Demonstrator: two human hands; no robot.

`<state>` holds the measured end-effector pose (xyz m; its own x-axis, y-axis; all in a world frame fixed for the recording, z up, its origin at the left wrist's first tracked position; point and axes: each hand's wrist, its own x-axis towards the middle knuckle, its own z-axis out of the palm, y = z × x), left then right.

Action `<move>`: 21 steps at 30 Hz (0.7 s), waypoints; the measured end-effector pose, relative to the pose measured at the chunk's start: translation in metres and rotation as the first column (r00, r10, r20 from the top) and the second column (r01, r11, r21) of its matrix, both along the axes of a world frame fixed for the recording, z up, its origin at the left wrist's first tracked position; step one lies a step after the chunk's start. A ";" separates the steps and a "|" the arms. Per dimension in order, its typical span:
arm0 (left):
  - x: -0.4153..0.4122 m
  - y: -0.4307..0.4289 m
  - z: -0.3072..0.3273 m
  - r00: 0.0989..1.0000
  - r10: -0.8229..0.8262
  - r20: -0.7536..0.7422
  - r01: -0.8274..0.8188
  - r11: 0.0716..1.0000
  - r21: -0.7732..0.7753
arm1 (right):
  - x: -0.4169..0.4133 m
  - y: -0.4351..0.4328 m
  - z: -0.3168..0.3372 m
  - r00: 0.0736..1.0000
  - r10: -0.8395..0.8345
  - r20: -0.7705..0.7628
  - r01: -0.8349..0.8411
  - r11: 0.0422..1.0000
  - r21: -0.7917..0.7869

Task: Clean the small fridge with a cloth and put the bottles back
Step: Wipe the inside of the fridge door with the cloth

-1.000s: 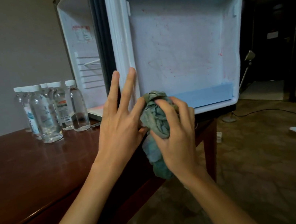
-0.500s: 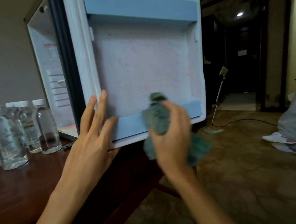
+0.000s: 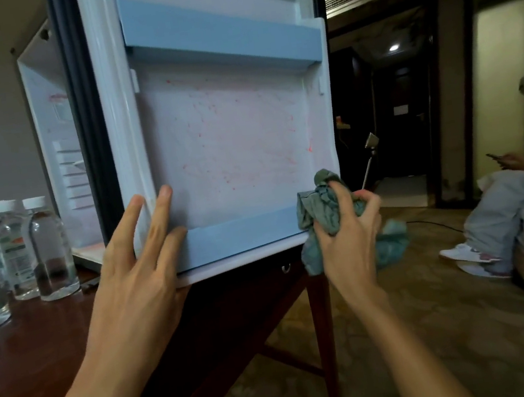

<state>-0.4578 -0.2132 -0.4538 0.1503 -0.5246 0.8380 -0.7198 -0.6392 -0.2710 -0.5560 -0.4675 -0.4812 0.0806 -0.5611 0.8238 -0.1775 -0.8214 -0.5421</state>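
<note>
A dark wooden bench (image 3: pixel 22 353) carries everything, and the small fridge (image 3: pixel 49 135) stands toward its far right corner with its cavity only partly in view. Its door (image 3: pixel 231 141) is swung wide open, hanging out past the bench's right edge with the inner liner turned toward the person. The liner is white with two pale blue shelf rails, and its flat panel is scattered with red specks and faint smears, thickest toward the middle and the outer side. A cluster of clear water bottles (image 3: pixel 48 254), all capped and upright, stands along the bench's far left edge just beside the fridge body, none of them inside it. The left hand (image 3: pixel 136 275) lies flat and released, fingers straight and spread against the hinge-side seal and the end of the lower rail, seemingly steadying the door. The right hand (image 3: pixel 348 239) is clenched round a bunched grey-green cloth (image 3: pixel 319 203), which touches the door's lower outer corner. Judging by the marks left on the panel, wiping of the door is underway and far from finished; whether the cavity has been cleaned cannot be told, and every bottle has yet to go back.
</note>
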 end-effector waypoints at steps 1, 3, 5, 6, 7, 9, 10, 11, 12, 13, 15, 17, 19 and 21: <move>-0.004 -0.003 -0.002 0.999 0.037 0.007 -0.037 0.999 -0.030 | 0.000 0.004 0.000 1.000 0.029 -0.012 -0.028 0.999 0.044; -0.013 -0.012 -0.007 0.997 0.078 -0.004 -0.078 0.992 -0.096 | -0.002 0.013 0.000 0.997 0.070 -0.040 -0.066 0.993 0.102; -0.024 -0.023 -0.010 0.995 0.076 -0.063 -0.085 0.983 -0.164 | -0.007 0.021 0.001 0.988 0.136 -0.068 -0.131 0.988 0.083; -0.031 -0.031 -0.011 0.994 0.059 -0.092 -0.077 0.976 -0.204 | -0.009 0.025 0.002 0.981 0.179 -0.079 -0.173 0.982 0.070; -0.039 -0.040 -0.012 0.994 0.032 -0.109 -0.058 0.968 -0.243 | -0.011 0.028 0.003 0.972 0.217 -0.090 -0.212 0.975 0.064; -0.053 -0.063 -0.014 0.995 -0.027 -0.099 -0.002 0.961 -0.275 | -0.015 0.033 0.007 0.962 0.247 -0.114 -0.244 0.969 0.042; -0.057 -0.075 -0.015 0.996 -0.051 -0.077 0.030 0.965 -0.261 | -0.016 0.034 0.010 0.964 0.232 -0.131 -0.233 0.972 0.007; -0.058 -0.088 -0.016 0.995 -0.079 -0.057 0.064 0.970 -0.234 | -0.016 0.032 0.013 0.968 0.200 -0.153 -0.209 0.977 -0.046; -0.056 -0.099 -0.016 0.993 -0.109 -0.051 0.097 0.975 -0.199 | -0.017 0.029 0.016 0.972 0.157 -0.176 -0.177 0.979 -0.103; -0.052 -0.108 -0.017 0.988 -0.138 -0.062 0.127 0.979 -0.159 | -0.017 0.024 0.018 0.974 0.111 -0.200 -0.142 0.978 -0.152; -0.042 -0.119 -0.016 0.979 -0.177 -0.098 0.167 0.981 -0.096 | -0.019 0.012 0.020 0.971 0.018 -0.238 -0.069 0.976 -0.209; -0.036 -0.123 -0.015 0.970 -0.209 -0.123 0.198 0.976 -0.091 | -0.021 0.002 0.024 0.967 -0.052 -0.251 -0.009 0.972 -0.236; -0.033 -0.125 -0.015 0.963 -0.231 -0.138 0.219 0.971 -0.098 | -0.024 -0.004 0.030 0.958 -0.099 -0.269 0.028 0.966 -0.256; -0.031 -0.127 -0.017 0.964 -0.233 -0.127 0.221 0.970 -0.104 | -0.026 -0.007 0.037 0.932 -0.139 -0.335 0.048 0.963 -0.266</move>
